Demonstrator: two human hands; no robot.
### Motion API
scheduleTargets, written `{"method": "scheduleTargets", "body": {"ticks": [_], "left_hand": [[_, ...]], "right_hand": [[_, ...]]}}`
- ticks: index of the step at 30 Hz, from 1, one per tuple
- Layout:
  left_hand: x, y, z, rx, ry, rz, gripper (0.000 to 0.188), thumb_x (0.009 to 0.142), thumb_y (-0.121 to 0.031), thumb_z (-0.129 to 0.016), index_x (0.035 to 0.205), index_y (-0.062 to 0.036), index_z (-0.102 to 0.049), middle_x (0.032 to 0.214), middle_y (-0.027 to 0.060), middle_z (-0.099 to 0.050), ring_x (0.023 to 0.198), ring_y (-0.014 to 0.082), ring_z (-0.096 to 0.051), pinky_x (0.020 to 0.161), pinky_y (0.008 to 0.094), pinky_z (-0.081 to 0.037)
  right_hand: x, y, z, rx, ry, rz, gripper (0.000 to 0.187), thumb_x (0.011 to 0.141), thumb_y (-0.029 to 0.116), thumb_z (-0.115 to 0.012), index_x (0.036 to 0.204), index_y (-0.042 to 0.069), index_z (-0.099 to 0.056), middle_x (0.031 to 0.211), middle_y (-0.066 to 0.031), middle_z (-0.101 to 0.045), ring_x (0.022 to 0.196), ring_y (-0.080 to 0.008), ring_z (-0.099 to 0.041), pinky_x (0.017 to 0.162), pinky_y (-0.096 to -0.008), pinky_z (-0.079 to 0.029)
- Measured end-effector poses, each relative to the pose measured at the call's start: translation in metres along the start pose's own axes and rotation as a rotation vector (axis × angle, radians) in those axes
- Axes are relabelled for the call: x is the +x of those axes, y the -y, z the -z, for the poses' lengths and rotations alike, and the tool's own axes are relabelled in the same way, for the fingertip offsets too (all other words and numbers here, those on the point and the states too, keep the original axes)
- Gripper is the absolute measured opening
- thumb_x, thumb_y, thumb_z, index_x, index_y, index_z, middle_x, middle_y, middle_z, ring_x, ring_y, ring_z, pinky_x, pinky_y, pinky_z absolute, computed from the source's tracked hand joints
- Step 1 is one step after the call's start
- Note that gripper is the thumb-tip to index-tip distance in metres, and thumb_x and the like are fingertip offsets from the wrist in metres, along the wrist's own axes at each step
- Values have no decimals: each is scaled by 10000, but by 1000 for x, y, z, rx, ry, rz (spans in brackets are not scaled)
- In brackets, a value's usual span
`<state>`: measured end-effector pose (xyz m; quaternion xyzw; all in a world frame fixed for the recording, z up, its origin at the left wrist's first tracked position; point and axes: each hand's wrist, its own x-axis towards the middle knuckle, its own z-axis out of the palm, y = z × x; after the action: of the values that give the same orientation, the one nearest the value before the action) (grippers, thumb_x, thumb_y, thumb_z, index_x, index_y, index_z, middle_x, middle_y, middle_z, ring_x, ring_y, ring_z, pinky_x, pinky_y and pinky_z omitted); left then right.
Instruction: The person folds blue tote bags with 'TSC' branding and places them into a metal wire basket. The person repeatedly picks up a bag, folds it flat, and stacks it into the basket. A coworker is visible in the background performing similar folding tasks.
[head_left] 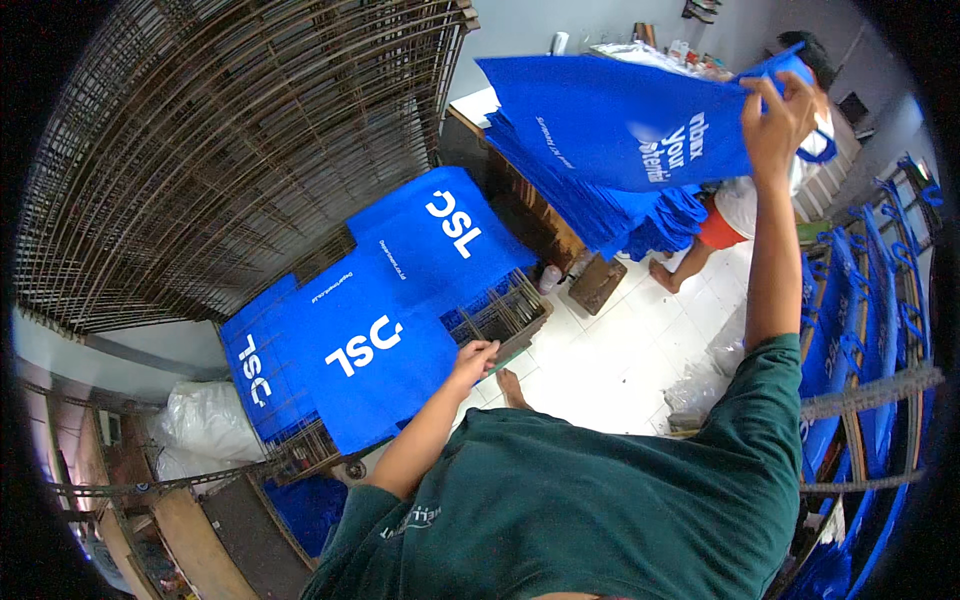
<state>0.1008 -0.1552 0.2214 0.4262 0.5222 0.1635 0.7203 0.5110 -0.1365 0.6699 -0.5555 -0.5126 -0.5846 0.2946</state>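
My right hand (778,125), raised at the upper right, is closed on the top edge of a blue fabric bag (600,110) with white print. The bag spreads out leftward above a stack of blue bag pieces (570,200) on a table. My left hand (475,362) is lower and near the middle, its fingers closed at the near edge of a wire drying rack (515,312). Flat on that rack lie several printed blue pieces (370,300), overlapping one another, just left of this hand.
Rusty wire rack trays (250,130) stand tilted up at the upper left. Behind the raised bag is a person in red shorts (722,228). Blue bags (850,310) hang on the right. White plastic sacks (205,420) sit at the left, and a wooden stool (598,284) on the tiled floor.
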Motion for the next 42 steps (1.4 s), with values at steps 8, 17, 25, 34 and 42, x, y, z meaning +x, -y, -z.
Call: {"method": "scheduleTargets", "body": {"ticks": [8, 17, 25, 34, 42], "left_hand": [[-34, -49, -127, -285, 740, 272, 896, 737, -807, -355, 1297, -110, -414, 1215, 144, -488, 1050, 267, -495, 862, 437, -439], [-102, -107, -227, -855, 1469, 303, 1037, 725, -837, -208, 1401, -53, -264, 1418, 231, -292, 1291, 383, -326, 1003, 542, -325], [-91, -147, -327, -1094, 1589, 195, 477, 911, -333, -465, 1246, 6, -475, 1193, 160, -561, 1050, 276, -568, 896, 394, -479], [-151, -271, -256, -488, 772, -386, 429, 897, -331, -515, 1204, -30, -513, 1122, 140, -599, 975, 277, -593, 902, 421, -455], [-245, -301, -193, -429, 158, -880, 357, 962, -308, -399, 1178, -34, -475, 1064, 132, -595, 928, 236, -605, 822, 385, -505]], "right_hand": [[97, -45, 107, 207, -128, -62, 206, 769, 8, -582, 895, 120, -701, 919, -43, -556, 827, -141, -554, 743, -257, -472], [107, -88, 156, 1094, -96, -830, 104, 850, 0, -513, 892, 41, -598, 756, -31, -581, 603, -82, -521, 485, -213, -404], [58, -188, 200, 1447, -45, -981, 185, 867, 92, -503, 1027, 48, -585, 869, -57, -588, 795, -171, -575, 704, -308, -499], [-170, -282, 244, 1176, -41, -1291, 341, 908, 257, -465, 1175, 63, -548, 1108, -92, -588, 992, -237, -558, 864, -360, -471], [-530, 76, 280, 1801, 1061, -2170, 682, 854, 625, -394, 1346, 154, -384, 1318, -128, -445, 1089, -330, -520, 893, -491, -437]]}}
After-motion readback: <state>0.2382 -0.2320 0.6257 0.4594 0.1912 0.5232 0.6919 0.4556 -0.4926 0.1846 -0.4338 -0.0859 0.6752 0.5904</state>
